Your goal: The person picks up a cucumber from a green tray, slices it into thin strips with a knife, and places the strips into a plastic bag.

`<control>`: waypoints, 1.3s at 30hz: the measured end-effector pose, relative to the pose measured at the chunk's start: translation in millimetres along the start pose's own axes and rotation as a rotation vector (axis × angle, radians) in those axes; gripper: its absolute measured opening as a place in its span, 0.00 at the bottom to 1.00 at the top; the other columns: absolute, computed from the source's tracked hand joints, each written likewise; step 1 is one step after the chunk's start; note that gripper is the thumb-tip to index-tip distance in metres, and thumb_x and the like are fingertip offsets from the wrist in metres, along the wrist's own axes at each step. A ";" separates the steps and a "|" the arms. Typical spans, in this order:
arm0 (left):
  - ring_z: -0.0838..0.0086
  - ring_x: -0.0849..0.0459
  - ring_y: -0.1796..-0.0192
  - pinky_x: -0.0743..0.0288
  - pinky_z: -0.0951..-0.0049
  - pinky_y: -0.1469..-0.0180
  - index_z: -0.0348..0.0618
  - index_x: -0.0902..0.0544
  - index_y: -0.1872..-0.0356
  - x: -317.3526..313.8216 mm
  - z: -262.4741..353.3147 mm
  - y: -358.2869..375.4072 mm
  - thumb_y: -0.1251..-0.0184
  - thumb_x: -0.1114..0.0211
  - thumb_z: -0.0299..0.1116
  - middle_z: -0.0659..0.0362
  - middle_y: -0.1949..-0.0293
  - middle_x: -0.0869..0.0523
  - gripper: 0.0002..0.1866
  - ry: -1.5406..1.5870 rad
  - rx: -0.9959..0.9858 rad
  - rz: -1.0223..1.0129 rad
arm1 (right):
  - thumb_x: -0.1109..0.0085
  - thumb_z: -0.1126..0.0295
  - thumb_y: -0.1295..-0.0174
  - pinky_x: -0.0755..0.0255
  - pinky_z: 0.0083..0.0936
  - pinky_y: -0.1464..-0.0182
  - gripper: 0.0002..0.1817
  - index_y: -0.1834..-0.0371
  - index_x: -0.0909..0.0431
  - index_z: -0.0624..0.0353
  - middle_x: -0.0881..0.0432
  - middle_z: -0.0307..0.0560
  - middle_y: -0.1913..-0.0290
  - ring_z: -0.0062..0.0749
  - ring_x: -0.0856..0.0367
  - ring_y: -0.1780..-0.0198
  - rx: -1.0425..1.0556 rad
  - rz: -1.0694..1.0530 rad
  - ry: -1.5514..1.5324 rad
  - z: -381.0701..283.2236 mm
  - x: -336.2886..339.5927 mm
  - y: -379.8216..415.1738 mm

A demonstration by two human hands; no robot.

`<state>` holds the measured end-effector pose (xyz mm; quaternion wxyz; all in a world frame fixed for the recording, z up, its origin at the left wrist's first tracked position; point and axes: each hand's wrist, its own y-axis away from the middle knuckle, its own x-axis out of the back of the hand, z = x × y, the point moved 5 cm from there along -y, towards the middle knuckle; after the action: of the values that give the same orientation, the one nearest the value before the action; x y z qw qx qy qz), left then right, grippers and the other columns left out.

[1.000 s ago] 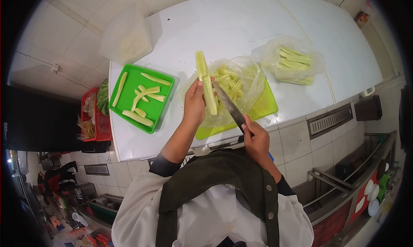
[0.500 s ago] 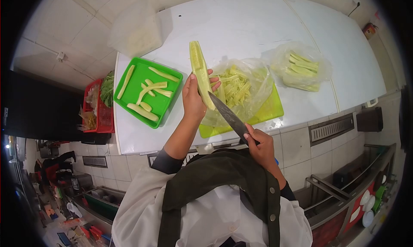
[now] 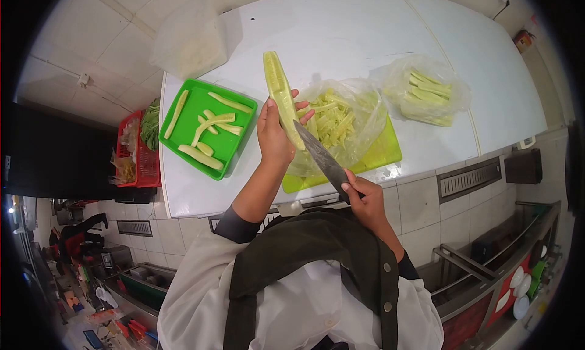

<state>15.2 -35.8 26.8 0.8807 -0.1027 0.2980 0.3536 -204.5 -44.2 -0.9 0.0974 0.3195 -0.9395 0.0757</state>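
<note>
White counter (image 3: 365,39): left hand (image 3: 275,136) gripped a cucumber half (image 3: 280,94) pointing away lengthwise, right hand (image 3: 364,200) clamped the knife (image 3: 320,158). No readable labels.

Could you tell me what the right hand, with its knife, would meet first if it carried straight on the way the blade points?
The right hand aims the knife up-left; its tip already sits at the peeled cucumber half in the left hand. Most likely that cucumber first, though depth is unclear.

No writing, label, brand or number can be read anywhere here (everything is too small or blurred to make out).
</note>
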 end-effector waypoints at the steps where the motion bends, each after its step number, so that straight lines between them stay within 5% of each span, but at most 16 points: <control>1: 0.60 0.24 0.50 0.24 0.49 0.48 0.33 0.35 0.44 -0.2 1.1 -1.1 0.26 0.63 0.40 0.45 0.46 0.28 0.21 0.000 -0.007 0.008 | 0.45 0.77 0.42 0.36 0.18 0.70 0.15 0.51 0.25 0.69 0.26 0.48 0.78 0.22 0.32 0.76 0.014 -0.001 -0.007 2.9 -0.6 1.2; 5: 0.59 0.24 0.49 0.25 0.49 0.47 0.33 0.35 0.44 -4.7 -2.7 2.0 0.26 0.64 0.41 0.45 0.45 0.29 0.21 -0.033 0.004 0.006 | 0.45 0.77 0.42 0.35 0.17 0.67 0.16 0.51 0.25 0.70 0.25 0.46 0.76 0.19 0.31 0.73 -0.060 -0.025 -0.046 8.4 -1.3 -0.2; 8: 0.58 0.25 0.49 0.25 0.49 0.47 0.33 0.35 0.44 -9.9 -6.7 6.0 0.26 0.64 0.41 0.45 0.45 0.29 0.21 -0.029 0.007 0.007 | 0.43 0.76 0.42 0.32 0.18 0.53 0.17 0.49 0.27 0.72 0.17 0.46 0.65 0.19 0.24 0.61 -0.200 -0.072 -0.148 10.6 -3.7 -3.6; 11: 0.58 0.25 0.48 0.25 0.49 0.47 0.33 0.35 0.44 -10.3 -5.9 3.1 0.25 0.64 0.41 0.45 0.45 0.29 0.22 -0.017 -0.025 0.009 | 0.45 0.76 0.41 0.36 0.15 0.71 0.18 0.47 0.27 0.69 0.24 0.39 0.75 0.15 0.32 0.74 -0.056 -0.067 -0.120 18.9 -5.2 1.2; 14: 0.58 0.25 0.48 0.26 0.49 0.46 0.33 0.35 0.44 -12.2 -11.3 5.8 0.25 0.64 0.41 0.45 0.45 0.30 0.22 -0.017 -0.040 0.013 | 0.45 0.74 0.40 0.39 0.14 0.78 0.19 0.45 0.27 0.67 0.24 0.37 0.76 0.12 0.35 0.80 -0.438 -0.209 -0.276 18.7 -6.6 -0.2; 20: 0.57 0.25 0.47 0.27 0.52 0.43 0.33 0.35 0.43 -2.3 -4.9 -2.1 0.26 0.62 0.39 0.45 0.45 0.29 0.21 -0.017 -0.105 0.020 | 0.44 0.73 0.39 0.41 0.12 0.83 0.18 0.45 0.26 0.64 0.26 0.32 0.79 0.12 0.37 0.85 -0.552 -0.184 -0.680 25.5 -11.7 2.9; 23: 0.57 0.25 0.46 0.29 0.54 0.42 0.32 0.36 0.42 7.3 2.0 -5.9 0.26 0.60 0.38 0.45 0.45 0.28 0.21 -0.042 -0.121 0.030 | 0.44 0.75 0.40 0.38 0.15 0.81 0.18 0.45 0.26 0.64 0.25 0.35 0.77 0.12 0.34 0.82 -0.429 0.007 -0.300 7.6 16.5 -3.7; 26: 0.58 0.25 0.45 0.29 0.58 0.42 0.32 0.36 0.42 11.8 6.2 -8.3 0.27 0.60 0.36 0.45 0.45 0.27 0.20 -0.060 -0.110 0.004 | 0.43 0.77 0.41 0.35 0.19 0.79 0.18 0.47 0.25 0.66 0.23 0.43 0.74 0.16 0.31 0.80 0.346 0.377 0.146 -12.7 33.9 -18.5; 30: 0.60 0.25 0.44 0.30 0.63 0.42 0.34 0.37 0.41 11.3 14.8 -8.1 0.28 0.60 0.31 0.45 0.44 0.28 0.18 -0.075 -0.061 -0.069 | 0.45 0.76 0.42 0.33 0.26 0.76 0.14 0.52 0.21 0.56 0.24 0.45 0.73 0.36 0.24 0.77 0.138 0.225 0.890 7.4 23.5 -21.5; 31: 0.60 0.25 0.43 0.30 0.64 0.42 0.35 0.38 0.40 10.2 16.8 -9.5 0.29 0.60 0.30 0.45 0.43 0.28 0.19 -0.085 -0.049 -0.088 | 0.44 0.76 0.43 0.34 0.26 0.77 0.15 0.52 0.20 0.51 0.28 0.42 0.76 0.40 0.29 0.79 0.173 0.329 0.761 8.4 24.3 -19.9; 34: 0.55 0.28 0.40 0.31 0.58 0.40 0.38 0.44 0.37 6.8 22.4 -6.9 0.28 0.60 0.31 0.43 0.40 0.32 0.20 -0.153 -0.082 -0.112 | 0.43 0.77 0.44 0.34 0.26 0.76 0.15 0.52 0.21 0.55 0.27 0.44 0.76 0.38 0.29 0.79 0.111 0.312 0.730 2.7 26.5 -17.5; 39: 0.59 0.27 0.41 0.30 0.62 0.42 0.40 0.42 0.38 1.0 20.0 -3.3 0.28 0.58 0.31 0.45 0.41 0.31 0.19 -0.075 -0.026 -0.173 | 0.42 0.79 0.45 0.31 0.24 0.72 0.15 0.52 0.22 0.61 0.26 0.47 0.77 0.35 0.26 0.77 0.195 0.362 0.322 -18.4 27.4 -22.6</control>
<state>27.1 -29.9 42.1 0.9171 -0.1262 0.2502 0.2837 -209.4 -74.2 25.0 0.1992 0.1378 -0.9421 0.2320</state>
